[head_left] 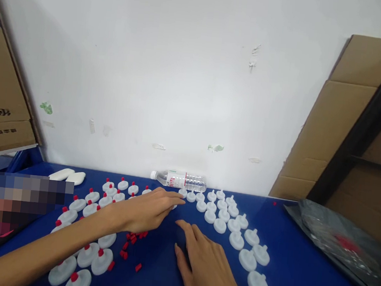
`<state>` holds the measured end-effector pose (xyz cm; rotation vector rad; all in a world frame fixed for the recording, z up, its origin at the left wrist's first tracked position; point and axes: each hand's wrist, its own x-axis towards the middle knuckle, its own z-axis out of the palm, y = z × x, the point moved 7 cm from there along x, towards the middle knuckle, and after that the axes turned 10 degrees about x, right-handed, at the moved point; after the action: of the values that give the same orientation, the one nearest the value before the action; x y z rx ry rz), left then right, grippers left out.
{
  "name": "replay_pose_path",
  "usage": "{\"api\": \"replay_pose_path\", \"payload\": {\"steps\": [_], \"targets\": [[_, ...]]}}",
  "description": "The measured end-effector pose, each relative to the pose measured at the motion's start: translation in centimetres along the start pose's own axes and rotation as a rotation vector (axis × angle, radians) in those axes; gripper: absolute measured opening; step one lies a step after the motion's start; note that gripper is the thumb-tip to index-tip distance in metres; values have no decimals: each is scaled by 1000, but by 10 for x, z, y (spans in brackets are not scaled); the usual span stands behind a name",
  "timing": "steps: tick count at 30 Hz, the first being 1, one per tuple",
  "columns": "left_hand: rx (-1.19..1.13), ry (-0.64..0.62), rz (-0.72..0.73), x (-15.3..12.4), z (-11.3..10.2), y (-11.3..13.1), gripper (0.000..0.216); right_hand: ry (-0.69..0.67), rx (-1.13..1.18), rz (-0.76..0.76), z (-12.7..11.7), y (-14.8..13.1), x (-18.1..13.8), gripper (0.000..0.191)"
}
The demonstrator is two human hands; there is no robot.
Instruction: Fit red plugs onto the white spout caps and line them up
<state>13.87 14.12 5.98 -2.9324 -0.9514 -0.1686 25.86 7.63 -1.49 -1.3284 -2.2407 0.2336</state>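
My left hand (152, 209) reaches across the table, its fingers pointing right and closed around a white plastic disc (174, 207), mostly hidden beneath them. Close by stands a row of white discs with bare stems (191, 196). My right hand (208, 259) hovers low over the blue surface, thumb and forefinger apart and nothing between them. Uncapped discs (247, 259) spread in rows to its right. Under and around my left forearm sit white discs with red caps on their stems (102, 261). Loose red caps (133, 239) lie between the two groups.
A clear plastic bottle (176, 179) lies against the wall at the back of the blue table (160, 275). Grey plastic bags (338, 251) occupy the right side. White oval pieces (75, 178) rest at the back left. Cardboard (326, 129) leans at the right.
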Motion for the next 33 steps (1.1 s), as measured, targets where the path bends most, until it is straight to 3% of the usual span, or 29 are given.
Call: {"api": "replay_pose_path", "payload": {"steps": [10, 17, 20, 22, 25, 27, 29, 33], "targets": [[21, -1, 106, 3, 5, 9, 35, 45, -55, -18, 1, 0, -2, 30], [174, -25, 143, 7, 17, 8, 46, 62, -62, -36, 0, -2, -2, 27], [157, 11, 125, 5, 2, 12, 35, 106, -45, -6, 1, 1, -4, 34], [88, 42, 96, 3, -13, 16, 22, 176, 2, 27, -1, 4, -5, 51], [-224, 33, 36, 1, -27, 23, 13, 245, 61, 46, -4, 6, -6, 67], [-451, -16, -1, 0, -28, 26, 11, 215, 61, 33, -3, 5, -5, 56], [-510, -72, -7, -1, -26, 30, 10, 173, 57, 19, -2, 5, -4, 44], [-137, -120, -88, -11, -29, 25, 2, 163, 100, 0, -5, 4, -5, 28]]}}
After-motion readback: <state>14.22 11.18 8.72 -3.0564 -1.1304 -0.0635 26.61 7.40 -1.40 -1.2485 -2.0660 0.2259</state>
